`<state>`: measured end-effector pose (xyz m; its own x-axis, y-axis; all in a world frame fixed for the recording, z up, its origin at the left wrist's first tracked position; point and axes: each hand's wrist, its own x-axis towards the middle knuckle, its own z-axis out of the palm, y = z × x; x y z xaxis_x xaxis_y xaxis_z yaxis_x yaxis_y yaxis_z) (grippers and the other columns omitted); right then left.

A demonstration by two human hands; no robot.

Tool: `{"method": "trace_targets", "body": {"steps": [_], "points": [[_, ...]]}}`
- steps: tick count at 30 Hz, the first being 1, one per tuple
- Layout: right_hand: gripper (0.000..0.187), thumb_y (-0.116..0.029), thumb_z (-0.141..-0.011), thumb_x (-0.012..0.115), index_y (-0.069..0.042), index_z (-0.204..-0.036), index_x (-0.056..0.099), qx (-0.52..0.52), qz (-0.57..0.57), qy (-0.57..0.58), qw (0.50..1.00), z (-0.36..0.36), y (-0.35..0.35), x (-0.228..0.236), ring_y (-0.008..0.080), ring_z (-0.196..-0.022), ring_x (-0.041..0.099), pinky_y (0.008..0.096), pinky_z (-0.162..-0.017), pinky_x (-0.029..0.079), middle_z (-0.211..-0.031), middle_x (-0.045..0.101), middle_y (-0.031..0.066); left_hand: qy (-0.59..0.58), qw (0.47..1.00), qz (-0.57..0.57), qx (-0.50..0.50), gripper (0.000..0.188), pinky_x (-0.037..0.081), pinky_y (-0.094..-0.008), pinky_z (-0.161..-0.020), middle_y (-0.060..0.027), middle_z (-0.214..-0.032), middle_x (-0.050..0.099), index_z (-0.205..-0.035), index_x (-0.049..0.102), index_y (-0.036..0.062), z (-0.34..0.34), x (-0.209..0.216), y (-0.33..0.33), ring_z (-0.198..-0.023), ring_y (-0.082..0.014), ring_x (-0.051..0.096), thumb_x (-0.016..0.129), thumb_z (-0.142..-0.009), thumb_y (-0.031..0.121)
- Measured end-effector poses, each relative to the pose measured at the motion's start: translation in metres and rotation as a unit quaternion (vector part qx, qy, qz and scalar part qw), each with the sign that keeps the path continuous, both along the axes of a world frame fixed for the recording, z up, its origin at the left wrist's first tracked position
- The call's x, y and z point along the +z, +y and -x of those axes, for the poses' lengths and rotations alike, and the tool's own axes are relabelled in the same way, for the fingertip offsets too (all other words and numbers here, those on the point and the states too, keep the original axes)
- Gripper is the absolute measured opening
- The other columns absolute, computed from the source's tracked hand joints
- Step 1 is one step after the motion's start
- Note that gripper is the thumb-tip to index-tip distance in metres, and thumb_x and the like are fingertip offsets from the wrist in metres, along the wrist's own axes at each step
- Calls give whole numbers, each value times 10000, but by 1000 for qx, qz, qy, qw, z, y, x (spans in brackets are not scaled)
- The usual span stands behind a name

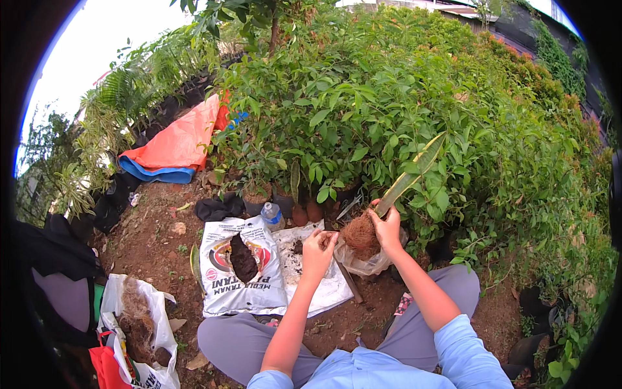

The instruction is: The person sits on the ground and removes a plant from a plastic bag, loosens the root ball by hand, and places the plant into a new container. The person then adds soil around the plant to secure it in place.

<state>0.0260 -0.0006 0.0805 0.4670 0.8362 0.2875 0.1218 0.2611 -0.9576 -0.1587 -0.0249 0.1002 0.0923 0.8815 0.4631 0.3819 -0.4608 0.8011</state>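
Observation:
My right hand (388, 228) grips a snake plant by the base of its long, yellow-edged green leaf (414, 174). Brown coconut fibre (361, 236) is bundled round the plant's lower end, just left of that hand. A translucent plastic bag (366, 264) lies directly under the bundle. My left hand (319, 251) is closed in a pinch beside the fibre, apart from it by a small gap. Whatever its fingertips hold is too small to make out.
A torn white sack of dark soil (217, 295) lies ahead, beside a soil-smudged white sheet (327, 285) and a plastic bottle (272, 214). At lower left, a white bag (160, 318) holds loose fibre. Dense leafy plants (389, 97) rise in front; an orange tarp (178, 136) lies far left.

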Motion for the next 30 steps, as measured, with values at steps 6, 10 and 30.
{"method": "trace_targets", "body": {"steps": [6, 10, 30], "points": [[232, -12, -735, 643, -25, -938, 531, 24, 10, -24, 999, 6, -5, 7, 160, -815, 544, 287, -765, 415, -862, 576, 48, -28, 998, 31, 54, 145, 387, -297, -520, -113, -638, 531, -774, 623, -39, 2, -12, 1, -547, -193, 473, 628, -781, 105], [215, -16, -732, 648, -25, -919, 541, -5, -6, 27, 1000, 4, -1, 1, 153, -801, 543, 280, -758, 418, -852, 575, 43, 4, 999, -29, 38, 141, 421, -310, -557, -130, -666, 560, -781, 619, -37, -2, -2, -6, -567, -225, 509, 629, -779, 104], [153, 6, -758, 617, -28, -890, 549, -51, 9, 245, 968, 5, -3, 6, 127, -742, 552, 256, -677, 435, -818, 566, 25, 118, 964, -216, 102, 140, 403, -290, -444, -39, -606, 514, -856, 643, 54, -32, -12, -35, -482, -182, 521, 643, -716, 47]]}}
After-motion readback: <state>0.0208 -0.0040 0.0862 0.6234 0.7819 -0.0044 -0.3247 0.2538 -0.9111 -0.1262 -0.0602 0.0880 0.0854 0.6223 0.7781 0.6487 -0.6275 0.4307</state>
